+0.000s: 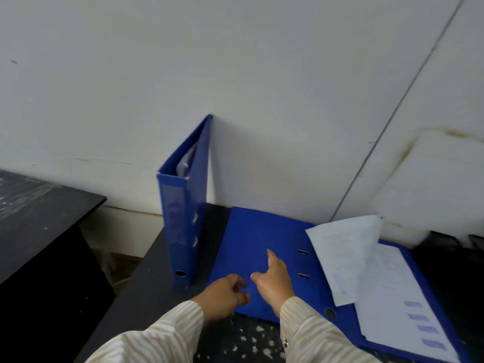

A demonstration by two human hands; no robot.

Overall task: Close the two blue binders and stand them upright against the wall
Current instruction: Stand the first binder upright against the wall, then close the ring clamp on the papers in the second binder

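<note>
One blue binder [183, 205] stands upright and closed, its far edge leaning on the white wall [235, 74], spine toward me. A second blue binder [251, 239] lies open flat on the dark table [149, 279], its left cover bare and white papers [366, 265] on its right half. My left hand [225, 292] hovers at the near left corner of the open cover, fingers curled and holding nothing. My right hand [272, 279] rests on that cover, index finger stretched out.
A separate black table [39, 218] stands to the left across a gap. Dark objects [450, 242] sit at the wall on the far right. The near table surface is speckled white.
</note>
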